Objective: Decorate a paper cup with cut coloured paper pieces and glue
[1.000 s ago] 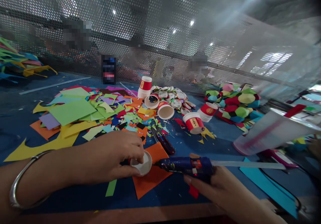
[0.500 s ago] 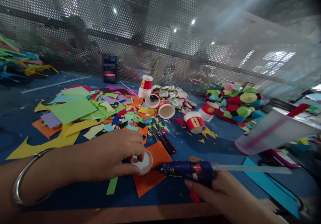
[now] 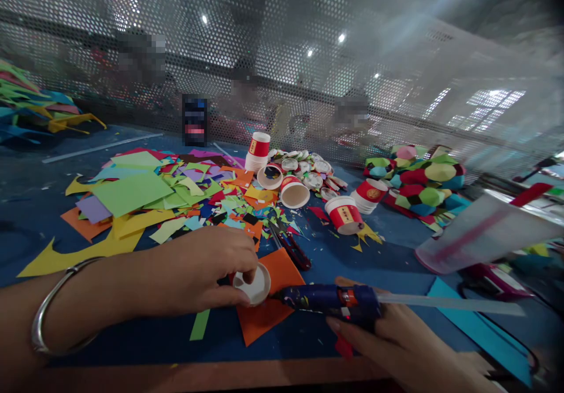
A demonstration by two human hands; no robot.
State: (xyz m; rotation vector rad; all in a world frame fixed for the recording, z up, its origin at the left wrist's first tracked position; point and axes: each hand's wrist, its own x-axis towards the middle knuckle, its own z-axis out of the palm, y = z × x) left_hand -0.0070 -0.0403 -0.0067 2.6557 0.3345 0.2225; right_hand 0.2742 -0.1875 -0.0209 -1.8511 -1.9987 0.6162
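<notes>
My left hand (image 3: 211,269), with a silver bangle on its wrist, is closed on a small round white piece (image 3: 255,287) that looks like the cut-off base of a paper cup. The piece rests on a square of orange paper (image 3: 268,316). In my right hand (image 3: 392,334) is a dark blue glue gun (image 3: 330,299), a clear glue stick jutting from its back. Its nozzle points left, at the rim of the round piece and close above the orange paper; whether it touches cannot be seen. Scissors (image 3: 291,246) lie just beyond the orange sheet.
Coloured paper sheets and scraps (image 3: 132,190) spread over the blue table. Beyond are red-and-white paper cups (image 3: 295,193) and a heap of cut cup bases (image 3: 312,175). At right stand a tilted plastic drinking cup (image 3: 476,228), colourful covered pieces (image 3: 423,175) and blue paper (image 3: 484,334).
The whole view has shifted slightly to the right. Both hands keep their holds on the round piece and the glue gun, with hardly any movement between them.
</notes>
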